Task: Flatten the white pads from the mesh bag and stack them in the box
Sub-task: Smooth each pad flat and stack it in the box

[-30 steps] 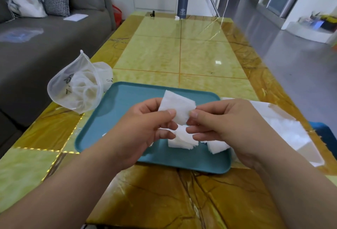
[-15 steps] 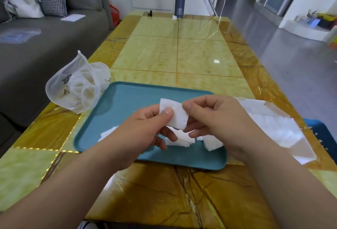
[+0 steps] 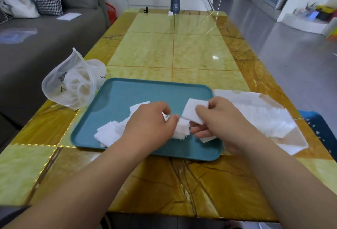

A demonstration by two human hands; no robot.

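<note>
- Tabletop tray [image 3: 145, 90] is strewn with pads [image 3: 107, 134].
- One pad [image 3: 193, 109] is pinched by right hand [image 3: 228, 124]; left hand [image 3: 149, 124]: hold unclear.
- Likely soft, light; best gripped edgewise.

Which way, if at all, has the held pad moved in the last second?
Yes. The pad has shifted right over the teal tray, toward its right edge and the box; only the right hand holds it.

Two hands in shot: left hand [image 3: 151, 124] and right hand [image 3: 218, 123], both bare. The left forearm [image 3: 73, 192] and right forearm [image 3: 273, 183] run bare right down to the bottom edge. A dark grey strip of fabric [image 3: 12, 214] shows at the lower-left corner; sleeve or other clothing, can't tell.
</note>
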